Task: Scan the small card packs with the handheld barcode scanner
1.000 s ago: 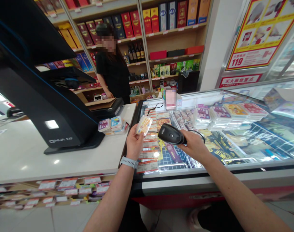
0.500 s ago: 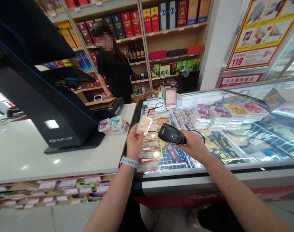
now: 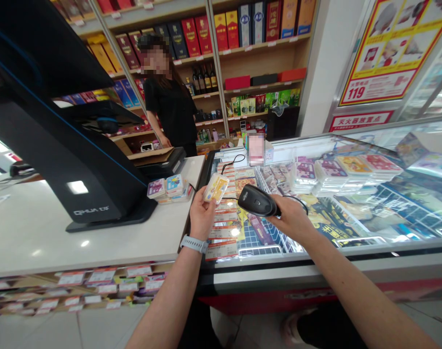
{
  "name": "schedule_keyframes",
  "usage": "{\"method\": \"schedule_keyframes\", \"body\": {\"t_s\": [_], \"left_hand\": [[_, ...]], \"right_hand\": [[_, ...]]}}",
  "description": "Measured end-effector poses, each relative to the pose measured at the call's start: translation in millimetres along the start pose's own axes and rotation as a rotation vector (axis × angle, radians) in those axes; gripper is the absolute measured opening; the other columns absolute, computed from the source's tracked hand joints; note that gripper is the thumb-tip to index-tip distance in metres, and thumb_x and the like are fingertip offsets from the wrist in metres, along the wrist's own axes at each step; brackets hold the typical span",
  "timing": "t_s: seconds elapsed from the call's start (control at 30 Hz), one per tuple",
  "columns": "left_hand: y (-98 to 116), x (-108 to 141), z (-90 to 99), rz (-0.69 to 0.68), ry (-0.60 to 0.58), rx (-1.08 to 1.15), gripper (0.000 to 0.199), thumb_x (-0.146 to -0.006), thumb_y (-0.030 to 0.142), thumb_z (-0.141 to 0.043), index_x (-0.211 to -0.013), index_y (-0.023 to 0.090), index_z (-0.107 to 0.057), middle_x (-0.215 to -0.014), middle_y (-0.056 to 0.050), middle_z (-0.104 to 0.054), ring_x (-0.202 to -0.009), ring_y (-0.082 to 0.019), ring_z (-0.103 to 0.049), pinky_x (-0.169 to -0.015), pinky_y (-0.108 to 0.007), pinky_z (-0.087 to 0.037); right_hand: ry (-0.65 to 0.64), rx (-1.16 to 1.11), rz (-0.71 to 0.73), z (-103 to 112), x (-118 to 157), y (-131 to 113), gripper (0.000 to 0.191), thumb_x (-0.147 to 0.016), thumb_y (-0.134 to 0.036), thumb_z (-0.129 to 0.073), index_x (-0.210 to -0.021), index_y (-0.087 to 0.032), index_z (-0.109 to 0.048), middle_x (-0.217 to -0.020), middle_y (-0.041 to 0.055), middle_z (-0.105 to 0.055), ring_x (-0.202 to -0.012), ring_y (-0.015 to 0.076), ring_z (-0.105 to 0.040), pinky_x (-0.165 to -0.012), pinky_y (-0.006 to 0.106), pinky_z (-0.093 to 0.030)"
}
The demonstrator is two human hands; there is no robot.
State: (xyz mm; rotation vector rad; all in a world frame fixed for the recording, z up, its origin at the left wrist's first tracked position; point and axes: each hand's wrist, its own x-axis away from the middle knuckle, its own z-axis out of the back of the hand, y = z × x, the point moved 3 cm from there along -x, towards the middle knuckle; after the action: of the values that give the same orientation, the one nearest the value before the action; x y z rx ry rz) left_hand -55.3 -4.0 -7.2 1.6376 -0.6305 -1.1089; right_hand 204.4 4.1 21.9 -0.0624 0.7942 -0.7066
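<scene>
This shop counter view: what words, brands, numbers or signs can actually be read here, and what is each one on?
"119" on the red-and-yellow poster
"灭火器放置点" on the red sign
"QHUA CF", roughly, on the black checkout terminal
The price labels in the freezer and the boxes on the shelves are too small to read

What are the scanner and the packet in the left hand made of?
The barcode scanner in the right hand looks like black moulded plastic, satin-finished, with a soft sheen along its top. The packet in the left hand seems to be clear, glossy plastic film, going by the glare across it; its yellowish contents are hard to identify.
</scene>
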Motion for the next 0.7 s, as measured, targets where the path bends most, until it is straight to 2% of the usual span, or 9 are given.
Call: {"method": "schedule_keyframes", "body": {"t_s": [0.13, 0.33, 0.53, 0.6, 0.7], "left_hand": [[-2.4, -0.3, 0.9, 0.032, 0.004, 0.063, 0.052, -0.074, 0.023, -0.068, -0.121, 0.020, -0.048, -0.117, -0.011, -0.064, -0.093, -0.018, -0.067, -0.073, -0.027, -0.056], [-3.6, 0.8, -0.4, 0.204, 0.020, 0.211, 0.040, -0.070, 0.026, -0.073, -0.104, 0.017, -0.054, -0.105, -0.009, -0.069, -0.089, -0.017, -0.068, -0.074, -0.027, -0.056], [1.7, 6.2, -11.7, 0.301, -0.035, 0.244, 0.040, -0.068, 0.023, -0.074, -0.103, 0.016, -0.056, -0.103, -0.008, -0.070, -0.089, -0.016, -0.067, -0.076, -0.028, -0.055], [5.3, 4.7, -15.7, 0.299, -0.055, 0.232, 0.042, -0.067, 0.022, -0.074, -0.105, 0.015, -0.057, -0.103, -0.008, -0.070, -0.090, -0.016, -0.066, -0.077, -0.028, -0.055], [13.9, -4.2, -20.1, 0.218, -0.060, 0.220, 0.043, -0.066, 0.023, -0.075, -0.105, 0.015, -0.057, -0.106, -0.009, -0.069, -0.094, -0.017, -0.066, -0.077, -0.027, -0.054]], "right_hand": [[0.034, 0.007, 0.010, 1.6, 0.1, -0.6, 0.029, -0.083, -0.030, -0.057, -0.109, -0.018, -0.056, -0.095, 0.0085, -0.068, -0.084, 0.0244, -0.064, -0.072, 0.034, -0.046], [0.069, 0.006, 0.001, 4.8, -0.9, -3.2, 0.027, -0.085, -0.031, -0.056, -0.108, -0.018, -0.057, -0.093, 0.0091, -0.069, -0.080, 0.0236, -0.064, -0.069, 0.034, -0.047], [0.143, 0.027, 0.010, 6.8, -0.7, -2.5, 0.028, -0.083, -0.030, -0.056, -0.108, -0.017, -0.056, -0.091, 0.0088, -0.068, -0.079, 0.0230, -0.064, -0.069, 0.033, -0.047], [0.161, 0.032, -0.001, 6.3, 0.0, -0.9, 0.027, -0.083, -0.029, -0.056, -0.107, -0.017, -0.056, -0.091, 0.0089, -0.068, -0.078, 0.0228, -0.063, -0.068, 0.033, -0.047], [0.139, 0.063, -0.022, 4.6, 0.8, 0.4, 0.026, -0.082, -0.027, -0.057, -0.106, -0.016, -0.056, -0.089, 0.0084, -0.067, -0.076, 0.0231, -0.062, -0.066, 0.033, -0.046]]}}
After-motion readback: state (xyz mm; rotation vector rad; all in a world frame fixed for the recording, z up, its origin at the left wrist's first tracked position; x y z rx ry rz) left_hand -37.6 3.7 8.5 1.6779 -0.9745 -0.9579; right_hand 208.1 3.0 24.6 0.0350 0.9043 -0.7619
